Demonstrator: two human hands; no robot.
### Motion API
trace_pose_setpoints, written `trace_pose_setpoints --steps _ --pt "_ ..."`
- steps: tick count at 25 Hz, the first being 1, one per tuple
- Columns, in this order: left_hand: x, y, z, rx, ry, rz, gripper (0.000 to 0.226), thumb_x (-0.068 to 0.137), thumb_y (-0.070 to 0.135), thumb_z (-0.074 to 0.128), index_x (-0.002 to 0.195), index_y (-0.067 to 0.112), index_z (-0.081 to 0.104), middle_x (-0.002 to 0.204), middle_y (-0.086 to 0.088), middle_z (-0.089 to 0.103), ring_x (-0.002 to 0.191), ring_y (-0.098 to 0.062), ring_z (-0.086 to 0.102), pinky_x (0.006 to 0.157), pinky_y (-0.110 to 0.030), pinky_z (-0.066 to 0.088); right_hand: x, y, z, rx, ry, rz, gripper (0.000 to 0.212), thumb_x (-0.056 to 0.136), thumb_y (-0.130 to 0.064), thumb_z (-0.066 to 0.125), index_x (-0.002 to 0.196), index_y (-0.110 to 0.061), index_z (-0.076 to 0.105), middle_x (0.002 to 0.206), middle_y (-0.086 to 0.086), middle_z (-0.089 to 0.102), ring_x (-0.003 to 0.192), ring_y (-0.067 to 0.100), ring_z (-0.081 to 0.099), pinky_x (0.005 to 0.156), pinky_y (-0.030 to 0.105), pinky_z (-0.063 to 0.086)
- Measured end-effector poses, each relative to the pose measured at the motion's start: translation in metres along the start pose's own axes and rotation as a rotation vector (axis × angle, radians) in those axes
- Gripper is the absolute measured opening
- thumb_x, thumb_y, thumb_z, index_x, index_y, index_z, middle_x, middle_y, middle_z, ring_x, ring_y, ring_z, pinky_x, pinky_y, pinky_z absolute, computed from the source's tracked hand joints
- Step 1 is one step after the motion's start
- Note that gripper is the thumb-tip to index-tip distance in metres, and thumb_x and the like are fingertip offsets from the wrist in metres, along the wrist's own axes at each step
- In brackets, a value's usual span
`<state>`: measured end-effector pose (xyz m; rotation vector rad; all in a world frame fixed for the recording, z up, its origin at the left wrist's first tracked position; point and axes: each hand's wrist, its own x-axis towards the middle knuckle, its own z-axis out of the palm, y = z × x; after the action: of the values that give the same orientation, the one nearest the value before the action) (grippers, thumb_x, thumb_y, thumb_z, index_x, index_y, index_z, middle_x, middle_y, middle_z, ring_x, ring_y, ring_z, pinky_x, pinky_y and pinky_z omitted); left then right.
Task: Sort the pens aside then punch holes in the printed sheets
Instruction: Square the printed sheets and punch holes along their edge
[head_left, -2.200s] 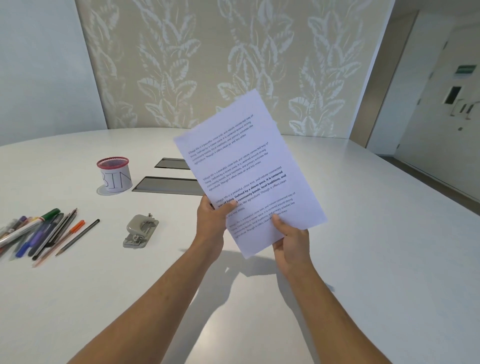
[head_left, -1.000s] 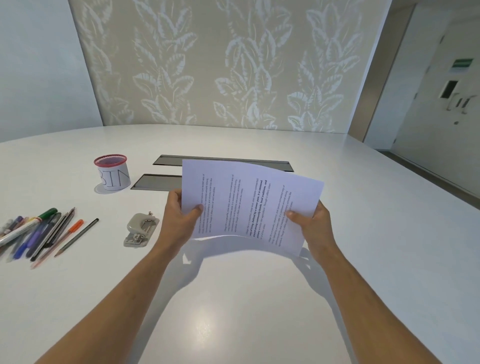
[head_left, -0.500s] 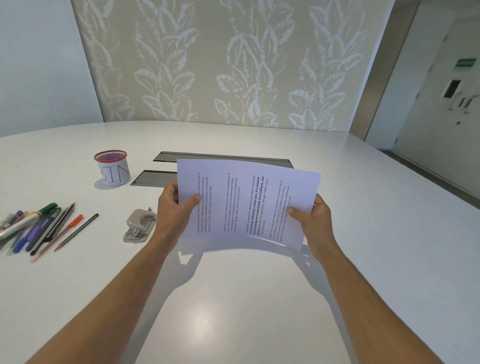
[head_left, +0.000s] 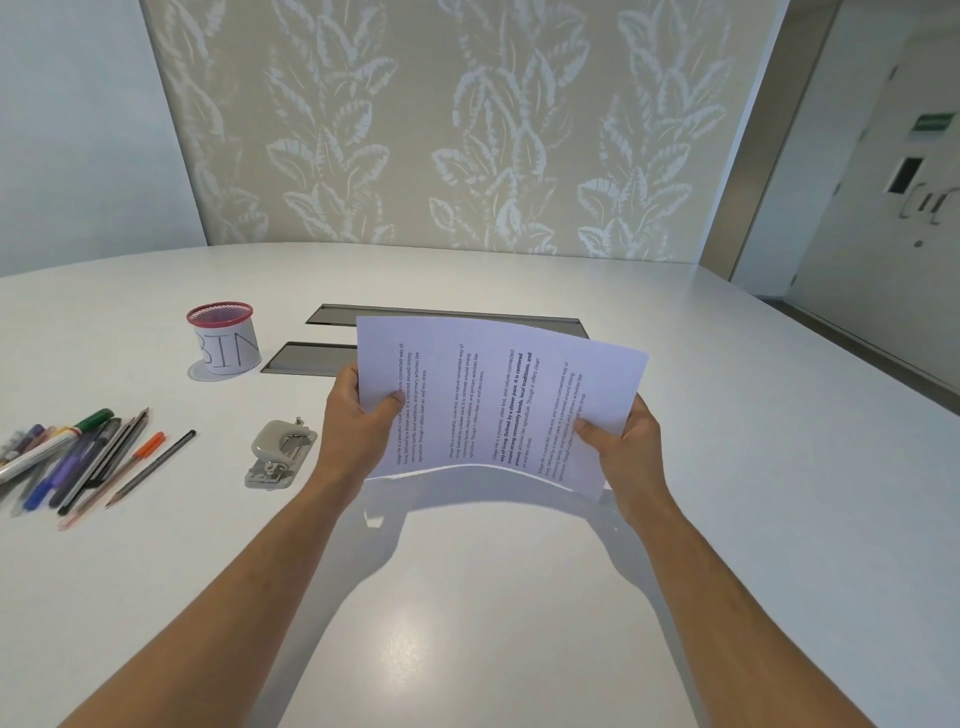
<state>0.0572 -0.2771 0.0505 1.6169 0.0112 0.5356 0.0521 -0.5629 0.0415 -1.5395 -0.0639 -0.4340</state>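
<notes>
You can read "BIN" hand-lettered on the paper around the cup (head_left: 228, 345). On your printed sheet (head_left: 498, 400), one bold line reads "Defined by a slower pace".

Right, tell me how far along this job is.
Done: the pens lie grouped at the table's left edge. In hand: left hand and right hand hold the printed sheets above the table. Left: the hole punch sits untouched; no holes visible.
</notes>
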Motion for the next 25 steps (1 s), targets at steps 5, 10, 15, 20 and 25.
trace_pose_setpoints --steps 5,10,15,20,25 --pt "0.003 -0.001 0.002 0.030 -0.009 0.012 0.025 0.087 0.013 0.065 0.100 0.030 0.053 0.102 0.010 0.067 0.090 -0.010 0.068 0.071 -0.031 0.055 0.004 0.005 0.000 -0.008 0.002 0.026 0.038 0.081 0.004 0.069 0.107 -0.022 0.060 0.110 0.001 0.071 0.099 0.023 0.067 0.085 0.040 0.055" --pt "0.002 -0.006 0.002 0.019 0.000 -0.030 0.024 0.088 0.010 0.064 0.106 0.022 0.054 0.106 0.005 0.068 0.094 -0.015 0.068 0.077 -0.036 0.055 0.002 0.014 0.000 -0.010 0.023 0.077 0.044 0.080 0.002 0.073 0.118 -0.014 0.057 0.111 0.002 0.071 0.103 0.023 0.067 0.085 0.037 0.054" --pt "0.011 0.008 0.001 -0.118 -0.011 -0.097 0.025 0.086 0.007 0.065 0.102 0.025 0.058 0.099 0.011 0.071 0.082 -0.009 0.070 0.065 -0.029 0.053 0.002 0.008 -0.006 0.151 0.103 0.210 0.064 0.071 -0.020 0.079 0.126 -0.024 0.046 0.102 -0.012 0.074 0.091 0.007 0.068 0.078 0.031 0.044" --pt "0.007 0.019 0.011 -0.292 -0.054 -0.192 0.034 0.086 -0.001 0.064 0.117 0.010 0.056 0.112 -0.004 0.071 0.098 -0.026 0.068 0.081 -0.043 0.054 -0.007 0.014 0.009 0.427 0.093 0.462 0.055 0.083 -0.034 0.073 0.126 -0.029 0.039 0.118 0.001 0.066 0.105 0.019 0.063 0.096 0.045 0.043" --pt "-0.007 0.024 0.021 -0.387 -0.089 -0.283 0.032 0.084 -0.004 0.063 0.111 0.013 0.059 0.111 -0.007 0.071 0.096 -0.029 0.067 0.088 -0.049 0.053 -0.016 0.004 0.036 0.752 -0.034 0.403 0.055 0.077 -0.016 0.073 0.130 -0.014 0.058 0.125 0.010 0.068 0.115 0.027 0.065 0.094 0.047 0.050"
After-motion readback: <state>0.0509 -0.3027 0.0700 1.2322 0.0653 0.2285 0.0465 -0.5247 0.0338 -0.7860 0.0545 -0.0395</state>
